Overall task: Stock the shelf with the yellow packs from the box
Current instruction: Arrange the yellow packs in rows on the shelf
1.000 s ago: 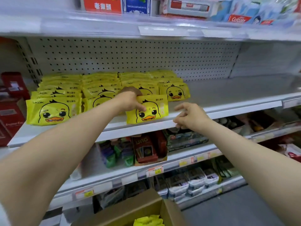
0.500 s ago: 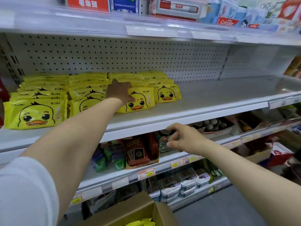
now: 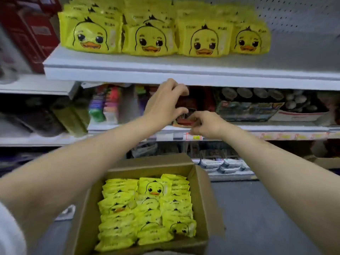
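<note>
Packs sit in box, more on shelf. Left hand, right hand: grips loose, empty. Packs likely light, soft, slick; pinch the top edge.

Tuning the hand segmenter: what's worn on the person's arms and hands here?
The left hand and right hand wear no gloves; no rings or watch visible. The left forearm and right forearm are uncovered. A white sleeve shows on the left upper arm, at bottom-left.
</note>
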A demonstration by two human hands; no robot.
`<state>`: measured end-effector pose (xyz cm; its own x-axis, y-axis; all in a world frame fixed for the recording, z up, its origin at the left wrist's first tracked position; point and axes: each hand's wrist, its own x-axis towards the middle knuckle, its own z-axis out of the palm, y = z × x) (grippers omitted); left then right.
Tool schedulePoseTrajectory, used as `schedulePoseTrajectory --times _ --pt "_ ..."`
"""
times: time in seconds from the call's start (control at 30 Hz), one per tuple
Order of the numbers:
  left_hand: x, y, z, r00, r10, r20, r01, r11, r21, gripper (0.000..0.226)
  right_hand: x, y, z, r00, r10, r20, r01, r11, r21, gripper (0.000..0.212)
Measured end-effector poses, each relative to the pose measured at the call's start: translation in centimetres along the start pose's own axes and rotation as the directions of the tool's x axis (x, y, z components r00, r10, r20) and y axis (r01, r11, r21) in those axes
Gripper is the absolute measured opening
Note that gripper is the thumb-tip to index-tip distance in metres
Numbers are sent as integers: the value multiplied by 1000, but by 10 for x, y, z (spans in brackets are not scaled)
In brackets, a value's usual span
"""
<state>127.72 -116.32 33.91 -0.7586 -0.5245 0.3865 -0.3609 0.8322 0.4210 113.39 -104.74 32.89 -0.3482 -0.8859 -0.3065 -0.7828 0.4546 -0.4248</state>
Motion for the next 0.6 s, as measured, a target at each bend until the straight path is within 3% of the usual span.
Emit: schedulePoseTrajectory --times 0.1,0.2,0.27,0.4,0.53,0.6 --pt "-66 -35 30 979 -161 125 162 987 -1 47 12 -8 45 988 -27 152 36 998 -53 49" --pt "-124 -70 52 897 -358 260 360 932 43 48 21 -11 95 960 -36 279 60 995 -79 46" --pt "-160 -92 62 817 -471 333 463 880 109 49 26 -9 128 939 -24 342 59 994 -93 46" --pt "-226 -137 84 591 -669 451 647 727 229 53 36 4 191 896 28 443 15 995 -94 46" --pt "-284 -172 108 396 -759 517 732 601 321 56 47 22 255 873 106 476 -86 994 -64 55" --pt "-308 -183 120 342 -779 525 750 563 347 57 52 26 284 876 144 461 -126 990 -68 61"
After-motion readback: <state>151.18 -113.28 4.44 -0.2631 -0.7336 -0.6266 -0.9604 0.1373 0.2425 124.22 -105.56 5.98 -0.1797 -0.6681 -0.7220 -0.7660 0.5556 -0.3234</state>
